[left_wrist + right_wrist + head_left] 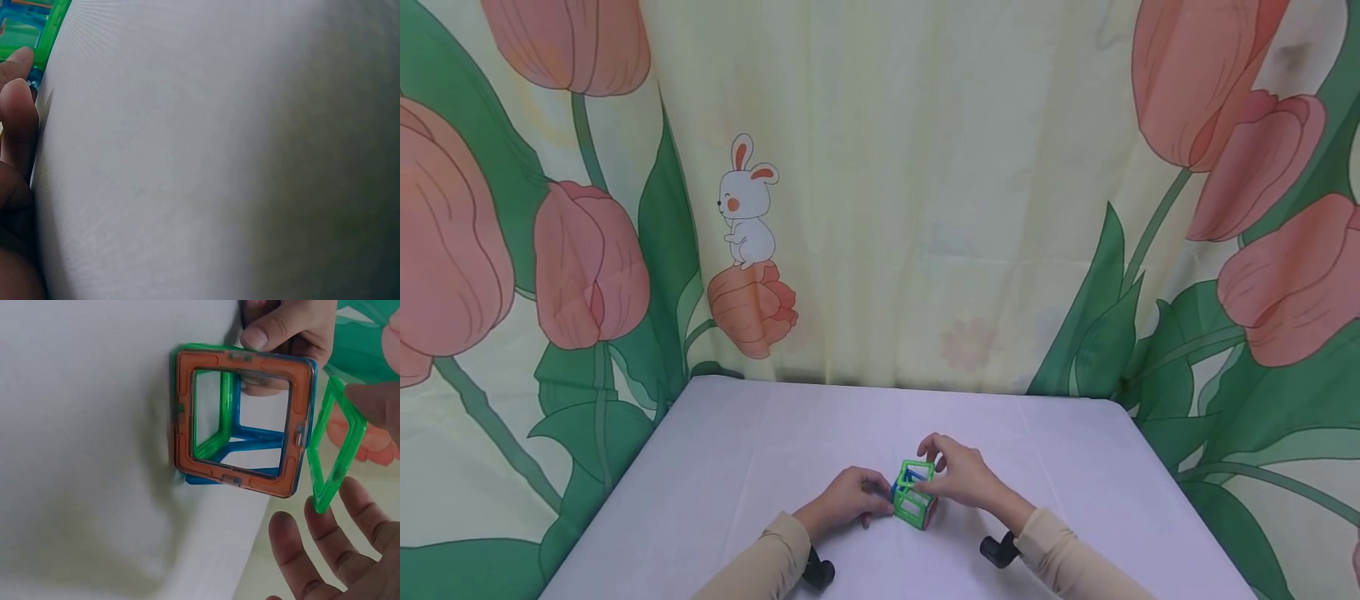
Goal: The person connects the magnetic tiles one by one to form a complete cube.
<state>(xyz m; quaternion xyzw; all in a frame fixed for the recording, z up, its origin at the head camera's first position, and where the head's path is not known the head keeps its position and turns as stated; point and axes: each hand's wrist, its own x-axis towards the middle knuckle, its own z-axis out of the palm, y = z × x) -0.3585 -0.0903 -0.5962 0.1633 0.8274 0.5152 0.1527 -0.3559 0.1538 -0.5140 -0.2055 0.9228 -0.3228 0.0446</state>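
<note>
A small cube of magnetic tiles (912,510) stands on the white table, built of open square frames. Its orange tile (184,425) faces the right wrist camera, with green and blue tiles (259,434) behind. My left hand (850,498) holds the cube at its left side, thumb on the edge; its other fingers are partly hidden. Between the thumb and fingertips of my right hand (968,477) is a single green square tile (344,465), tilted at the cube's upper edge. Whether that tile touches the cube I cannot tell.
The white tabletop (760,450) stretches around the hands. Behind it hangs a curtain (880,208) printed with tulips and a rabbit. A dark camera mount (998,551) sits at the right wrist, and another (818,572) at the left.
</note>
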